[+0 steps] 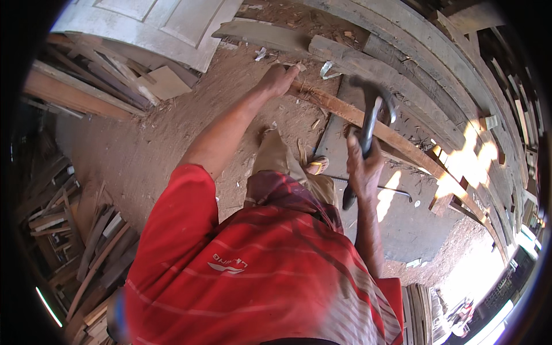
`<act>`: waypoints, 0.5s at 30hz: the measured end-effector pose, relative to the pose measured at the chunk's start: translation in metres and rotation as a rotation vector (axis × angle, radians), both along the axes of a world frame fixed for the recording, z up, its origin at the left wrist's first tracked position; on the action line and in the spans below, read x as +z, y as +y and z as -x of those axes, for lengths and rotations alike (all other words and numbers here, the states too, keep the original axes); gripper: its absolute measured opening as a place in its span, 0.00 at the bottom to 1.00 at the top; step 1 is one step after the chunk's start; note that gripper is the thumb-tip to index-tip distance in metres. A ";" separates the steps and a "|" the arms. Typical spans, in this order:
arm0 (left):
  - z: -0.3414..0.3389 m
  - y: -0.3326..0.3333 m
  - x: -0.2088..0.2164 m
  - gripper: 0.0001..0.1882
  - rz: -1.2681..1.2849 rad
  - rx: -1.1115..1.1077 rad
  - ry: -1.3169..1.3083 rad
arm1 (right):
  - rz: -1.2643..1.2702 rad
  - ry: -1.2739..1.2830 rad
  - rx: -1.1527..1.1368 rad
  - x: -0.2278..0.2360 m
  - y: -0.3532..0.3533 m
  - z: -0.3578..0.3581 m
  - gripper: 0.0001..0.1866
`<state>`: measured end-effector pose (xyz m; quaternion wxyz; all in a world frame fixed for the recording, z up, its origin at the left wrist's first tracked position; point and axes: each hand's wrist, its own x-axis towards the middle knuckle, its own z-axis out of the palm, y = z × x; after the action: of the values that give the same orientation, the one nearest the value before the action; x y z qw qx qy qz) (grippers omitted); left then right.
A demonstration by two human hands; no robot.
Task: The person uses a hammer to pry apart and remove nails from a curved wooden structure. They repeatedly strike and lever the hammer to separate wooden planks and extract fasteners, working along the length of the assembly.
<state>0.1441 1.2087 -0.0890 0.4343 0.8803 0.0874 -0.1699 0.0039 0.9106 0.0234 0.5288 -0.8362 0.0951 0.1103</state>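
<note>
My right hand (pixel 365 167) is wrapped round the dark handle of a claw hammer (pixel 368 123), whose head is raised above a long reddish-brown wooden batten (pixel 345 109). The batten slants from the upper middle down to the right. At its upper left end is my left hand (pixel 278 79), with the fingers closed round it; part of the grip is hidden. Several thin dark nails or splinters lie near the batten's right part, too small to tell which. Below my right hand, a thin dark metal bar (pixel 397 188) with a bent end rests on the grey sheet.
Long grey planks (pixel 402 86) are stacked beyond the batten. A white panelled door (pixel 190 29) lies at the upper left, with timber offcuts (pixel 98 86) below it. More scrap wood (pixel 103 247) is piled at the lower left. My sandalled foot (pixel 317 165) stands beside a grey sheet (pixel 414 230).
</note>
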 end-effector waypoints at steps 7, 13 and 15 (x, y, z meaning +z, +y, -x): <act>0.001 0.003 0.011 0.33 0.145 -0.170 -0.107 | -0.368 -0.376 -0.382 0.033 0.015 0.037 0.18; -0.009 0.001 0.019 0.31 0.064 -0.301 0.005 | -0.598 -0.738 -0.737 0.098 0.042 -0.007 0.19; -0.011 0.003 0.028 0.31 0.061 -0.349 0.016 | -0.671 -0.814 -0.866 0.104 0.045 -0.016 0.18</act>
<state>0.1554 1.2114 -0.0610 0.4242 0.8671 -0.0683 -0.2522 0.0202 0.9561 0.1272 0.7495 -0.4885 0.1754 -0.4109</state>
